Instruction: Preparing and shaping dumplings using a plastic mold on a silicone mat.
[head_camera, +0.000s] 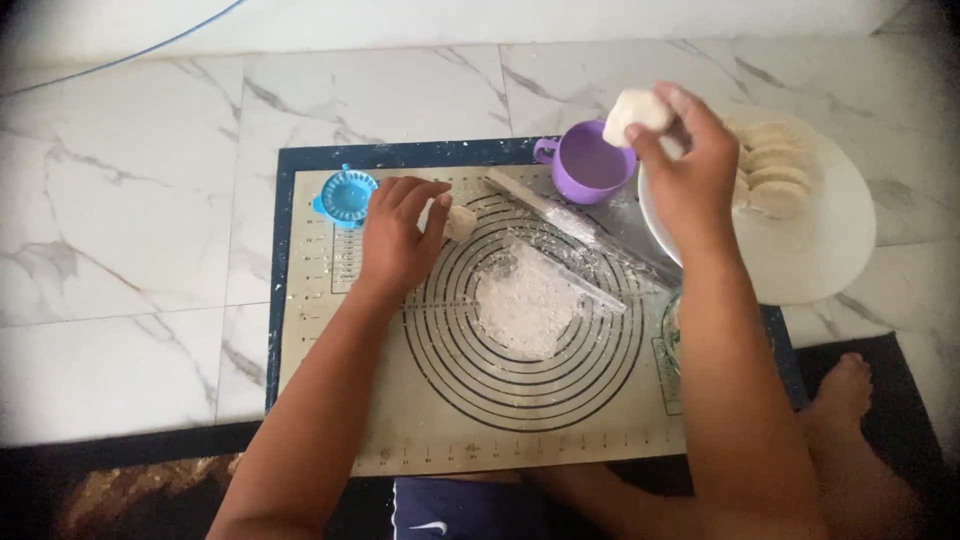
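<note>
White dough piece (637, 108) pinched in the right hand (690, 170), fingers closed narrow around it, held up above the rim of the purple cup (590, 165) and off the upper right corner of the baking mat (330, 400). Dough sits at the fingertips, on the far side of the hand from the wrist.

Left hand (398, 235) lies palm down on the mat, left of the mat's printed rings, fingers loosely curled. A smaller dough lump (460, 222) rests just beside its fingertips, touching or nearly so; cannot tell whether it is gripped.

Blue dumpling press (346, 195) on the mat's upper left corner, near the left hand's knuckles. Flour patch (525, 305) at the centre of the rings. Rolling pin (580, 228) lies slantwise across the mat's upper right part, floured, its lower end passing under the right forearm.

White plate (830, 240) right of the mat, carrying folded dumplings (770, 170); the right hand covers its left portion. A white bowl rim (655, 225) shows under the right wrist, contents hidden. A glass bowl (672, 335) at the mat's right edge is mostly covered by the forearm; something green inside, too hidden to name. Mat lies on a marble floor (130, 230).
</note>
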